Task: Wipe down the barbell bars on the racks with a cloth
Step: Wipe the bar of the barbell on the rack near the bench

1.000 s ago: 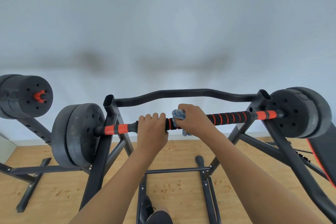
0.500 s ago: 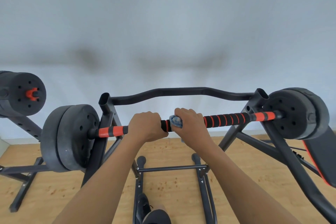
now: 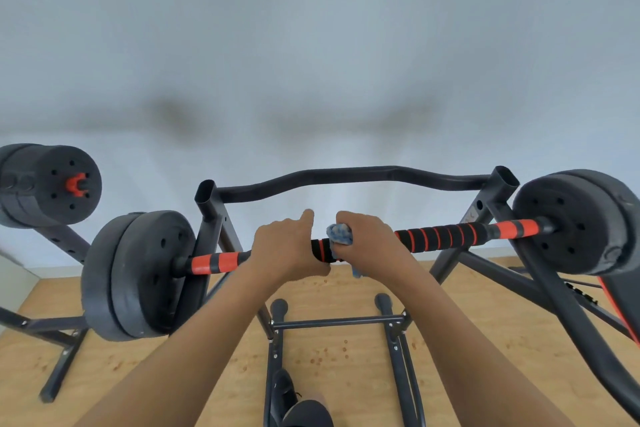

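The barbell bar [image 3: 450, 236] is being carried across the two uprights of the rack [image 3: 346, 177], with plates [image 3: 138, 274] loaded outside each upright; the work is being done right at the middle of the span. The blue cloth [image 3: 340, 234] is being wrapped round the bar by the right hand [image 3: 372, 241], whose fingers are being clamped over cloth and bar together, with a loose tail being left to hang below. The left hand [image 3: 287, 250] is being set just beside it, nearly touching; its fingers are being curled over the foam grip, apparently to steady the bar, with one digit being lifted clear at the top.

Only the centre is being covered by the cloth; the striped grip running out to the right upright and the orange stretch toward the left upright are being left bare, and whether either has been wiped cannot be told. This bar is being judged part-done at best. A second barbell [image 3: 52, 184] is being shown on another rack at the far left, well apart from both hands; that one is being counted as work to come.
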Demonstrator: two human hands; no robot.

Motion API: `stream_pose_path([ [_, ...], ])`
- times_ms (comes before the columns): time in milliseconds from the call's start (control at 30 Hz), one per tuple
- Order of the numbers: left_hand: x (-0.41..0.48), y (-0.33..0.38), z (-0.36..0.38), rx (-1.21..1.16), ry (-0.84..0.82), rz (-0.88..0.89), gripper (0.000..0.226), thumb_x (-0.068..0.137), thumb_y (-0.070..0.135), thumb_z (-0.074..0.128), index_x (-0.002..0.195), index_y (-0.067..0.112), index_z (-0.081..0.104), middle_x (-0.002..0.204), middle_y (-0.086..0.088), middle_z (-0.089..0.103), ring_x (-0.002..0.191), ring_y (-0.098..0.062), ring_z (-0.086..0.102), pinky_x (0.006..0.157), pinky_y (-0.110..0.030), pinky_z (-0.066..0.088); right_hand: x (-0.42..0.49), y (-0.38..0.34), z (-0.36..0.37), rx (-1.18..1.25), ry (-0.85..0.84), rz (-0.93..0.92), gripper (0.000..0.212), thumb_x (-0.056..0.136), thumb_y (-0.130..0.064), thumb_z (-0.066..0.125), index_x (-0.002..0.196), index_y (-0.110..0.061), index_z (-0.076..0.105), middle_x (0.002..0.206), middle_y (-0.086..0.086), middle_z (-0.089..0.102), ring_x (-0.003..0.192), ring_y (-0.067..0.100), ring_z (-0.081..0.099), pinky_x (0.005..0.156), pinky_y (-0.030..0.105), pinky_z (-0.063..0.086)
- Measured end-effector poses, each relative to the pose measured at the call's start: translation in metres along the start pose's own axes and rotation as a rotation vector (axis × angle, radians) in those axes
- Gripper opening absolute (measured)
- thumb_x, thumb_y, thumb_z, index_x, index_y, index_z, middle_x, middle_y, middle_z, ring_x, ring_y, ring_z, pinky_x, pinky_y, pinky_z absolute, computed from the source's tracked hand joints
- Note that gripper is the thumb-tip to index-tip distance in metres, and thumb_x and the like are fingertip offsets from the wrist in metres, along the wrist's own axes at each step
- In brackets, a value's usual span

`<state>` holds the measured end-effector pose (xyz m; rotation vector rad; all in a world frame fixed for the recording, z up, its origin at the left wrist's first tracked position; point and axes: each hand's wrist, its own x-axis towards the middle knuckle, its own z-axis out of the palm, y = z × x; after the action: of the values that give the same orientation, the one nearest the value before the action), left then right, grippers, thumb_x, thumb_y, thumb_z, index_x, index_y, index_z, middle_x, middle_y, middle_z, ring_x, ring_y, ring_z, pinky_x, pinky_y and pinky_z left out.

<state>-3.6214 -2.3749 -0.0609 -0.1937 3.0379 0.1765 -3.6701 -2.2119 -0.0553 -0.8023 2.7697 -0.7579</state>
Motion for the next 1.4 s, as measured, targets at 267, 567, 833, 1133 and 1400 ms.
stream_pose_path([
  [267, 0.002, -0.004, 0.038, 0.160, 0.239, 0.129, 0.033, 0.088, 0.049, 0.061, 0.072, 0.022, 0.051, 0.055, 0.007, 0.049, 0.046, -0.015, 0.050, 0.051, -0.029, 0.045, -0.007, 0.003, 0.012, -0.055, 0.155, -0.114, 0.022, 0.085, -0.027, 0.067, 0.077, -0.025, 0.046, 0.069, -0.011, 0.049, 0.072, 0.019, 0.052, 0.069, 0.041, 0.050],
  [567, -0.017, 0.006, 0.033, 0.225, 0.279, 0.157, 0.032, 0.089, 0.040, 0.067, 0.093, 0.021, 0.042, 0.068, 0.006, 0.046, 0.058, -0.017, 0.053, 0.055, -0.030, 0.044, -0.007, -0.003, -0.002, 0.062, 0.017, -0.007, 0.027, 0.088, -0.022, 0.065, 0.072, -0.026, 0.045, 0.067, -0.005, 0.058, 0.058, 0.013, 0.057, 0.059, 0.029, 0.044],
  [833, 0.002, -0.003, 0.015, 0.029, -0.306, 0.129, 0.029, 0.086, 0.052, 0.068, 0.079, 0.024, 0.060, 0.070, 0.004, 0.064, 0.063, -0.013, 0.064, 0.064, -0.030, 0.056, -0.031, -0.002, -0.002, 0.080, 0.019, -0.010, 0.017, 0.080, -0.026, 0.071, 0.078, -0.021, 0.054, 0.069, -0.004, 0.061, 0.064, 0.015, 0.061, 0.061, 0.035, 0.055],
  [1133, -0.022, 0.003, 0.023, 0.145, 0.043, 0.115, 0.028, 0.094, 0.047, 0.057, 0.079, 0.023, 0.056, 0.065, 0.008, 0.057, 0.056, -0.011, 0.058, 0.058, -0.028, 0.053, -0.019, -0.002, 0.007, 0.093, 0.067, 0.041, 0.016, 0.087, -0.025, 0.070, 0.081, -0.024, 0.055, 0.074, -0.007, 0.062, 0.063, 0.016, 0.064, 0.064, 0.028, 0.050],
  [1400, -0.027, 0.005, 0.010, 0.020, -0.070, 0.135, 0.080, 0.075, 0.067, 0.074, 0.135, 0.029, 0.037, 0.103, 0.008, 0.056, 0.083, -0.019, 0.065, 0.079, -0.040, 0.059, -0.022, -0.002, 0.004, 0.061, -0.062, 0.072, 0.020, 0.086, -0.025, 0.071, 0.082, -0.028, 0.051, 0.078, -0.005, 0.061, 0.067, 0.014, 0.064, 0.064, 0.030, 0.053],
])
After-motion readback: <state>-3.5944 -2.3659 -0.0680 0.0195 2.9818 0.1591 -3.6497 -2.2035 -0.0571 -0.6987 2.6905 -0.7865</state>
